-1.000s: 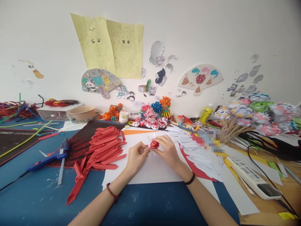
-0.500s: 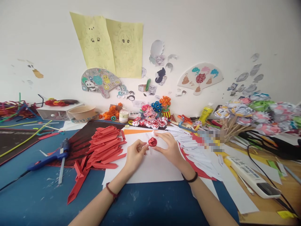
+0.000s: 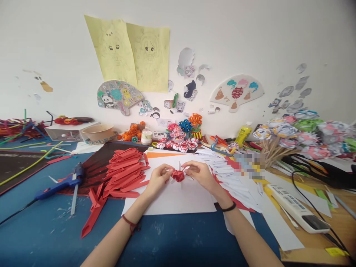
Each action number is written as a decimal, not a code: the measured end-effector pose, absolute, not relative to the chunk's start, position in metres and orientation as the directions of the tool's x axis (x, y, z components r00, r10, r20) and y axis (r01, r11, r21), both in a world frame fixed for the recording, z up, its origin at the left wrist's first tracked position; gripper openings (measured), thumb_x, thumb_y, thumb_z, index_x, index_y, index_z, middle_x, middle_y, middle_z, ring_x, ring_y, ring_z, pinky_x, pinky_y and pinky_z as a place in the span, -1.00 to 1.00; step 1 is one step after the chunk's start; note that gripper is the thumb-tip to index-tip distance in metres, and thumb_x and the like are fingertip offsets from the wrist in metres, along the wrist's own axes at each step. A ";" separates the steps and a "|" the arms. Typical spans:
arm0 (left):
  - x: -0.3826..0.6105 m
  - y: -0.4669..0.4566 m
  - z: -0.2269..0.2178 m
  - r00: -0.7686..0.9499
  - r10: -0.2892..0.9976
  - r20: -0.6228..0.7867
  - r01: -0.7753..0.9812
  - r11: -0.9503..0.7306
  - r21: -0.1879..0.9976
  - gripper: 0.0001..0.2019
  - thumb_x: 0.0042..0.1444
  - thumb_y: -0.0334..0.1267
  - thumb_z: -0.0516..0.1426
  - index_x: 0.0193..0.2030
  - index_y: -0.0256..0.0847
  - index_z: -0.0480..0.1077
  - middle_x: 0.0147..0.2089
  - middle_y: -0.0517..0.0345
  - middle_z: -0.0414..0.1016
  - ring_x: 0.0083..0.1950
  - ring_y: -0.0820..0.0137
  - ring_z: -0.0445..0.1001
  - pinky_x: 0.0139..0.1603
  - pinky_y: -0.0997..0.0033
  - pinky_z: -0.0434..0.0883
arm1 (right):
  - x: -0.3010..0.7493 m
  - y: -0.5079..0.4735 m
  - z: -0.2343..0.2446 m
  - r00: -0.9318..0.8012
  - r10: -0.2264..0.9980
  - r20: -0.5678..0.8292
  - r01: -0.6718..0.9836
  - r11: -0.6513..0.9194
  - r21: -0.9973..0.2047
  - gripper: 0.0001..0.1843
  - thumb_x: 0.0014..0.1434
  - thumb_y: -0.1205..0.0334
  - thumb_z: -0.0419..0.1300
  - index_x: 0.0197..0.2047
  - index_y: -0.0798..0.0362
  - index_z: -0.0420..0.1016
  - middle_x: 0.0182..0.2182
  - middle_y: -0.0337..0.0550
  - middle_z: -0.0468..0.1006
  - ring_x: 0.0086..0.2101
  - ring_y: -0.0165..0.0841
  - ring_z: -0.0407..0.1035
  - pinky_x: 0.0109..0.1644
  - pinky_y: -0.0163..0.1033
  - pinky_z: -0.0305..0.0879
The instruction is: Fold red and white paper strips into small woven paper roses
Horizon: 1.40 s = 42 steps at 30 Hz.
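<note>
Found red paper bud (image 3: 178,176) between left hand (image 3: 160,181) and right hand (image 3: 200,176), just above white sheet (image 3: 167,204). Noted left-hand pinch on bud's left side, between thumb and fingertips. Saw right fingers curled in close at bud's right edge; could not tell, at this size, whether gripping bud or pale strip (image 3: 179,163) beside it. Marked pile of red folded strips (image 3: 125,170) to left of left hand, partly on dark mat (image 3: 94,163); marked white folded strips (image 3: 233,181) to right of right hand. Logged blue glue gun (image 3: 61,186) farther left, lying on blue tabletop (image 3: 158,237).
</note>
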State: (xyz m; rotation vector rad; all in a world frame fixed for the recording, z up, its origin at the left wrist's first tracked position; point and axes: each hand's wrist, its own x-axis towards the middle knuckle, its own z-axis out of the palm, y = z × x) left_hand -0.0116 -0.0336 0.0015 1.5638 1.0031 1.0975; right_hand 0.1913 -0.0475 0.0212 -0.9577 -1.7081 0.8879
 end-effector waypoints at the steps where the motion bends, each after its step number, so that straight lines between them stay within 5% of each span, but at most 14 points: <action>1: -0.012 -0.034 0.003 0.248 0.946 0.211 0.163 -0.255 0.953 -0.69 0.14 0.01 0.10 -0.27 -0.23 0.42 -0.57 0.26 0.34 -0.57 0.49 0.26 -0.53 0.51 0.17 | 0.189 -0.048 0.020 -0.201 0.895 0.398 0.232 0.438 -0.868 -0.65 0.12 -0.05 0.26 -0.25 0.09 0.56 -0.46 -0.17 0.56 -0.46 -0.35 0.44 -0.36 -0.28 0.38; 4: -0.017 -0.038 0.012 0.134 0.890 0.436 0.430 -0.449 0.784 -0.78 0.20 -0.10 0.06 -0.19 -0.18 0.42 -0.22 0.10 0.49 -0.33 0.40 0.38 -0.27 0.38 0.31 | 0.184 -0.050 0.018 -0.135 0.869 0.475 0.341 0.491 -0.801 -0.72 0.14 0.01 0.26 -0.36 0.07 0.55 -0.53 -0.22 0.53 -0.52 -0.37 0.42 -0.38 -0.28 0.36; 7: -0.019 -0.044 0.023 0.150 0.749 0.646 0.582 -0.595 0.555 -0.82 0.26 -0.16 0.01 -0.21 -0.16 0.38 -0.17 0.08 0.44 -0.16 0.31 0.36 -0.09 0.29 0.28 | 0.183 -0.052 0.018 -0.120 0.802 0.585 0.434 0.572 -0.696 -0.76 0.18 0.05 0.23 -0.37 0.04 0.55 -0.51 -0.21 0.54 -0.53 -0.38 0.40 -0.37 -0.28 0.33; 12: -0.014 -0.054 0.028 0.325 0.691 0.646 0.676 -0.647 0.352 -0.82 0.21 -0.10 0.11 -0.30 -0.15 0.40 -0.21 0.11 0.44 -0.14 0.26 0.31 -0.14 0.27 0.19 | 0.182 -0.056 0.018 -0.175 0.711 0.681 0.532 0.651 -0.542 -0.77 0.24 0.09 0.18 -0.36 0.03 0.53 -0.48 -0.20 0.53 -0.49 -0.38 0.37 -0.35 -0.28 0.29; 28: -0.010 -0.052 0.025 0.156 0.802 0.577 0.547 -0.557 0.625 -0.81 0.16 -0.19 0.15 -0.44 -0.16 0.37 -0.32 0.16 0.45 -0.22 0.31 0.33 -0.10 0.25 0.21 | 0.176 -0.059 0.017 -0.182 0.691 0.700 0.532 0.668 -0.521 -0.79 0.28 0.16 0.12 -0.36 0.02 0.47 -0.48 -0.23 0.50 -0.48 -0.39 0.35 -0.34 -0.28 0.26; 42: -0.011 -0.050 0.025 0.191 0.791 0.581 0.504 -0.587 0.634 -0.82 0.16 -0.12 0.16 -0.39 -0.15 0.41 -0.28 0.14 0.47 -0.19 0.30 0.37 -0.11 0.27 0.25 | 0.176 -0.058 0.017 -0.165 0.708 0.686 0.508 0.658 -0.557 -0.77 0.27 0.16 0.13 -0.39 0.02 0.50 -0.52 -0.24 0.50 -0.50 -0.38 0.36 -0.35 -0.27 0.29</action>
